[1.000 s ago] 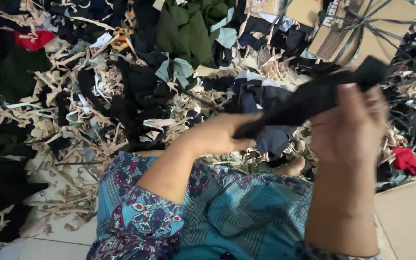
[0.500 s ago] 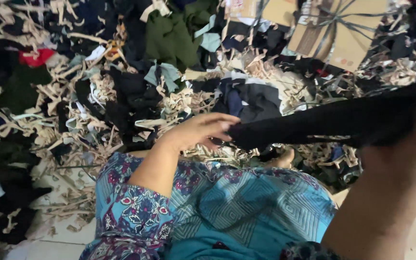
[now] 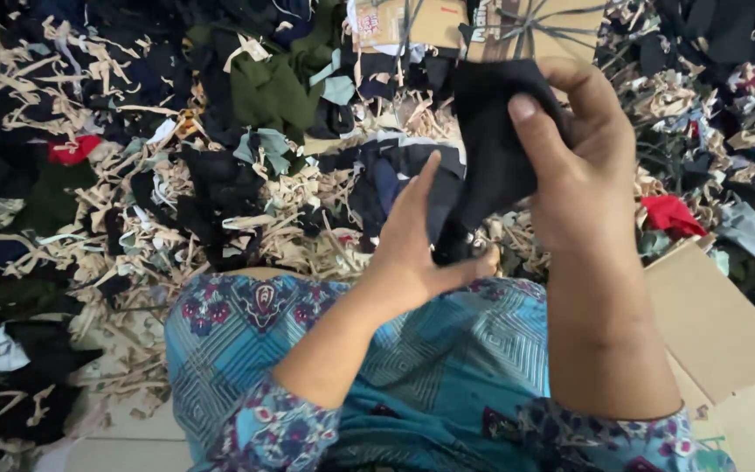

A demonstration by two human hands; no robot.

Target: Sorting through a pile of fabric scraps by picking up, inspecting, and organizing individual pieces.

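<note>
Scrap pile (image 3: 220,201) covers nearly the whole floor beyond the person's knees: dark cloth offcuts mixed with beige strips, all tangled, nothing visibly grouped, so going by that the bulk of the sorting looks undone. Landmark is the black cloth piece (image 3: 495,149), held up in the air above the lap, in front of the pile. Behind it, at the far edge of the pile, sits a cardboard box (image 3: 482,26) tied with grey straps. Right of it, lower down, flat cardboard sheets (image 3: 718,323) lie on the floor, with a red scrap (image 3: 670,214) just beyond them. Left of it, deep in the pile, a dark green garment piece (image 3: 277,92) and another red scrap (image 3: 72,150). Right hand (image 3: 583,188) grips the cloth's upper part, fingers clamped on it, thumb pressed across the front. Left hand (image 3: 417,249) is at the cloth's lower end, fingers straight and together along the fabric, thumb out toward the hem; touching it, but a real pinch I can't confirm. Judging from this: one piece in hand, mid-handling, not yet put down anywhere.
</note>
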